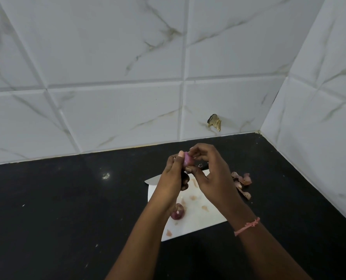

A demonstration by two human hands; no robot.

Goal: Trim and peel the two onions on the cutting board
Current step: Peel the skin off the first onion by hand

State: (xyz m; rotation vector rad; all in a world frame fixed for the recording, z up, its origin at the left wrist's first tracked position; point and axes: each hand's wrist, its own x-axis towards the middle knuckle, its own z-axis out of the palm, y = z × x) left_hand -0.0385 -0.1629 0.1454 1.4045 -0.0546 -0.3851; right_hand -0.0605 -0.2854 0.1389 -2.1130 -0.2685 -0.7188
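Both hands are raised above the white cutting board [198, 219] with a small pink onion [188, 159] between them. My left hand [173, 178] grips the onion from the left, thumb up against it. Fingertips of my right hand [209, 172] pinch the onion's top and right side. A second small purple onion [177, 212] lies on the board's left part, partly hidden behind my left forearm. Pale skin scraps dot the board.
A pile of pink onion peels [242, 183] lies on the black countertop [67, 209] just right of the board. White marble-look tiled walls [127, 77] meet at the back right corner. One wall tile has a chipped hole [214, 121].
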